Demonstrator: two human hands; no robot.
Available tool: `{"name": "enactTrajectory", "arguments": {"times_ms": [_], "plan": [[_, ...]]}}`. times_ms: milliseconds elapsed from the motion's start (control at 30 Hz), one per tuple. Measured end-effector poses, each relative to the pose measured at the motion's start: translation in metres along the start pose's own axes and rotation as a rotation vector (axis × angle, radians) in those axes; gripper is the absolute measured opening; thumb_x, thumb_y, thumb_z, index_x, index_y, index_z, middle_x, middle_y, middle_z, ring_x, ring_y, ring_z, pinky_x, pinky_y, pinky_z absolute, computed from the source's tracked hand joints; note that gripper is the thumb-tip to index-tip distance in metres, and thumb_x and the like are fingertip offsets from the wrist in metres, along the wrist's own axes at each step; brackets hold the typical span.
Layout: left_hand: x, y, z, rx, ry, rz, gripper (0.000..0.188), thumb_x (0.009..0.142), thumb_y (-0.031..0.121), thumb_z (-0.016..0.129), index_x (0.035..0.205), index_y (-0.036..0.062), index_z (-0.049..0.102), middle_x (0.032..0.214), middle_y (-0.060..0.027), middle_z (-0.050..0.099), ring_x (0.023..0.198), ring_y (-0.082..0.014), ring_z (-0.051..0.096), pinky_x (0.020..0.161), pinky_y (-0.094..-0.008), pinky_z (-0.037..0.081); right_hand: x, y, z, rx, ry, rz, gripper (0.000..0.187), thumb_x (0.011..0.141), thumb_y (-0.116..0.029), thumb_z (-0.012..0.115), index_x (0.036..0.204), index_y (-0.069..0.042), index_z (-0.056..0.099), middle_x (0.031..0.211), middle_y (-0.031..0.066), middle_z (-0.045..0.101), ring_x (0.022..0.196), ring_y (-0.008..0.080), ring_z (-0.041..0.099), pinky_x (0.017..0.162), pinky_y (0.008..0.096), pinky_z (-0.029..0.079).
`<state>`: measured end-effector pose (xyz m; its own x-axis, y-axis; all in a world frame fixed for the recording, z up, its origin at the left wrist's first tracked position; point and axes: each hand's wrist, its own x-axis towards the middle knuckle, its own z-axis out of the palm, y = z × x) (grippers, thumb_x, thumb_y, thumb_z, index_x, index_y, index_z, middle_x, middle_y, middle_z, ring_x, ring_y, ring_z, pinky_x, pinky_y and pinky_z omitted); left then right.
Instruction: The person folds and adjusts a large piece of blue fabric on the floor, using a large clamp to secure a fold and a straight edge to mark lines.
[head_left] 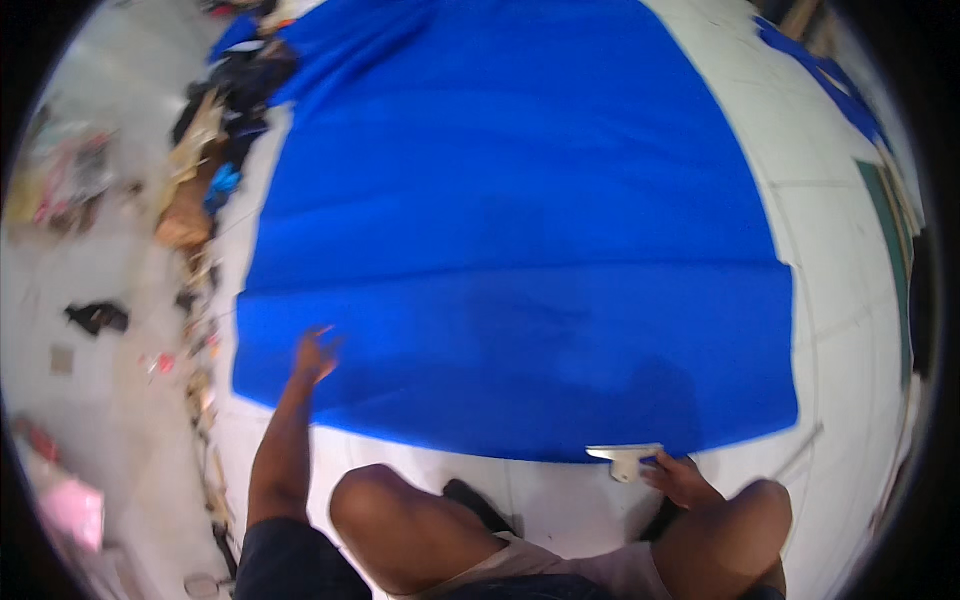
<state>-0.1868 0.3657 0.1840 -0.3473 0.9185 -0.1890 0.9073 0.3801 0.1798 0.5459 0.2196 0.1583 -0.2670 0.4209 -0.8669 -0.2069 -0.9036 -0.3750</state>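
A large sheet of bright blue fabric (510, 190) lies spread before me, with a fold or overlapped edge running across its nearer part. My left hand (318, 355) is over the sheet's near left part, fingers stretched and apart, slightly blurred; whether it touches the fabric I cannot tell. Between my knees and the near edge, my right hand (683, 480) grips a cream scraper (627, 460) with a wide straight blade. That blade lies along the near edge of the blue fabric, right of the middle. My right fingers are partly hidden behind the scraper.
A pale tiled surface (825, 235) carries the fabric. Along its left side runs a line of scraps and dark cloth (245, 90). A black item (97, 317) and a pink bag (70, 510) lie on the left floor. A green strip (888, 260) stands at the right edge.
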Motion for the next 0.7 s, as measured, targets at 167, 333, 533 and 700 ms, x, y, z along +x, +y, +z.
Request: {"name": "enactTrajectory", "arguments": {"times_ms": [167,333,533,700], "plan": [[0.007,0.202,-0.074,0.179,-0.2,0.515,0.048,0.088,0.039,0.062,0.125,0.0084,0.057,0.128,-0.0181,0.056,0.123,-0.0361,0.05,0.103,-0.045,0.042,0.012,0.003,0.012,0.202,-0.108,0.023,0.047,0.098,-0.039,0.054,0.132,-0.009,0.046,0.12,0.012,0.058,0.105,0.028,0.059,0.087,0.0434,0.048],[-0.008,0.382,-0.039,0.279,-0.323,0.781,0.046,0.088,0.036,0.062,0.123,0.0087,0.057,0.126,-0.0172,0.057,0.119,-0.0354,0.053,0.099,-0.0445,0.045,0.028,0.014,-0.004,0.273,-0.062,-0.099,0.053,0.096,-0.039,0.056,0.137,-0.007,0.043,0.126,0.0155,0.057,0.117,0.0303,0.056,0.094,0.0413,0.047],[-0.079,0.56,0.044,0.063,-0.354,1.08,0.045,0.085,0.033,0.066,0.121,0.0063,0.059,0.124,-0.0165,0.059,0.117,-0.0339,0.054,0.098,-0.0409,0.045,0.0,0.019,-0.002,0.172,-0.318,-0.092,0.066,0.094,-0.048,0.057,0.137,-0.001,0.041,0.131,0.0205,0.05,0.115,0.0301,0.058,0.094,0.0416,0.05],[-0.17,0.624,0.117,0.009,-0.458,1.228,0.048,0.083,0.029,0.069,0.122,0.0048,0.058,0.128,-0.0212,0.054,0.122,-0.038,0.05,0.102,-0.0434,0.041,-0.055,-0.023,-0.042,-0.231,-0.244,-0.088,0.054,0.09,-0.051,0.062,0.116,-0.003,0.058,0.105,0.014,0.062,0.097,0.0228,0.062,0.081,0.0361,0.052]]}}
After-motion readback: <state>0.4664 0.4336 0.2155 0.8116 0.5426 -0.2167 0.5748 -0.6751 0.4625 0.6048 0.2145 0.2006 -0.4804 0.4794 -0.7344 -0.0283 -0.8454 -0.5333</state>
